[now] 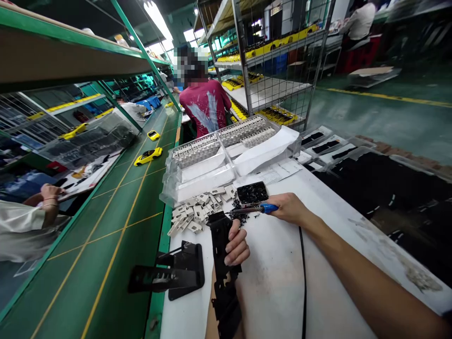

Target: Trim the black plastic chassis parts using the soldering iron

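Note:
My left hand [237, 245] is wrapped round a long black plastic part [221, 240], which stretches down over my left forearm. My right hand [291, 208] grips the blue handle of a soldering iron [269, 207]. The iron's metal shaft points left, its tip close to the top end of the black part; whether they touch cannot be made out. Just behind the iron sits a small tray [252, 192] full of tiny black pieces, some of them scattered beside it. A pile of light grey plastic parts [201, 207] lies to the left of that tray.
A black stand [187, 270] is at the table's left edge. Clear trays [231, 162] with grey parts and white sheets stand behind. A green conveyor [116, 221] carries yellow toy cars [148, 156]. A cable [303, 282] crosses the white table. People sit ahead and left; black parts [391, 188] lie right.

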Demonstrator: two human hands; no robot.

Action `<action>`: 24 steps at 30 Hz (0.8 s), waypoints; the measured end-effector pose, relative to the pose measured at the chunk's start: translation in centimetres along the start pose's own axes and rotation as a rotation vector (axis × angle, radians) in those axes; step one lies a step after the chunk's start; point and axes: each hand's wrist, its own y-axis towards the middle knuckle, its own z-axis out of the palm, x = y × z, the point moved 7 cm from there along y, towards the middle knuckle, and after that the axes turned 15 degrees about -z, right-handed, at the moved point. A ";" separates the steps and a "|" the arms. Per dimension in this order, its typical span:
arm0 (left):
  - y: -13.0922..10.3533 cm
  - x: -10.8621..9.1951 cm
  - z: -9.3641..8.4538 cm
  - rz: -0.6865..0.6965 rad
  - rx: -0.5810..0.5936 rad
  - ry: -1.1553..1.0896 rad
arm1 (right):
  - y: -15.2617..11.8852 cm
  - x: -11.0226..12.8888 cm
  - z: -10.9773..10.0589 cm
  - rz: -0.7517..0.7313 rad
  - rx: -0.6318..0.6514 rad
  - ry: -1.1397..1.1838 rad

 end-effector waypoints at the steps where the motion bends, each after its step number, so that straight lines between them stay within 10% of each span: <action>1: 0.1 0.1 -0.2 -0.004 -0.003 -0.003 | 0.0 0.0 0.0 -0.003 0.005 -0.004; 24: 0.0 0.8 -1.6 -0.029 -0.045 0.046 | 0.0 0.0 0.3 -0.048 0.024 -0.043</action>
